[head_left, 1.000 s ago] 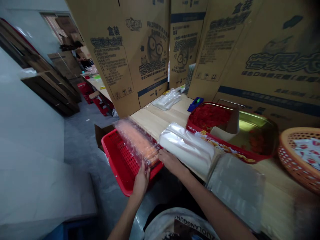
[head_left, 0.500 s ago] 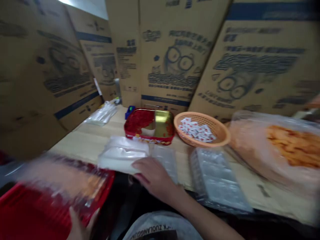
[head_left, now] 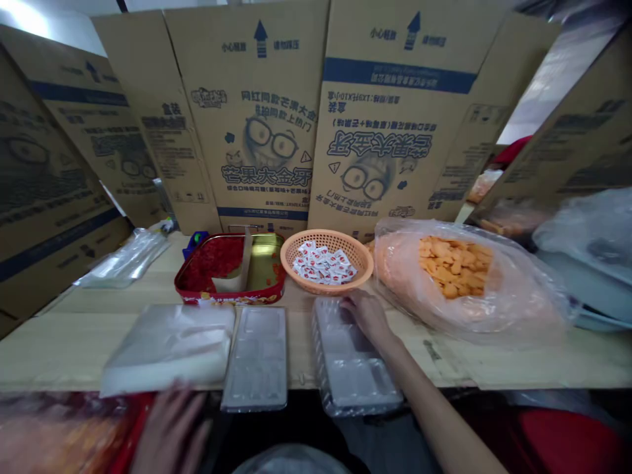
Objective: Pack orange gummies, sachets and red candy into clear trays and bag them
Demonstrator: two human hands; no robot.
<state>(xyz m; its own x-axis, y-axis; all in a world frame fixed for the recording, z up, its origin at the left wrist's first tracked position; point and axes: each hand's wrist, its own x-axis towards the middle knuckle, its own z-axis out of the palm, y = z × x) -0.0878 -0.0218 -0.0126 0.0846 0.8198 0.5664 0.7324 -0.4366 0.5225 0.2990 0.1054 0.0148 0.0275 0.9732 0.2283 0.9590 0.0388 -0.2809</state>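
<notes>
My right hand (head_left: 368, 319) is at the far end of a stack of clear plastic compartment trays (head_left: 353, 375), its fingertips bent onto the top tray's rim. A single clear tray (head_left: 257, 359) lies to the left of that stack. Blurred by motion, my left hand (head_left: 170, 428) is low in the view with its fingers apart and nothing seen in them. It is between the red basket (head_left: 133, 431) and a stack of clear plastic bags (head_left: 170, 342). Packed orange food (head_left: 54, 434) under clear plastic rests in the basket.
Along the back stand a red tin (head_left: 230, 299) with red contents and a divider, an orange basket (head_left: 326, 288) of small white sachets, and a big clear bag (head_left: 523, 303) of orange pieces. More plastic bags (head_left: 128, 257) lie left. Cardboard boxes (head_left: 266, 131) wall the table's back.
The view has swung right. My right hand has gone from the plastic bags to the tray stack. My left hand has moved beside the red basket's right edge.
</notes>
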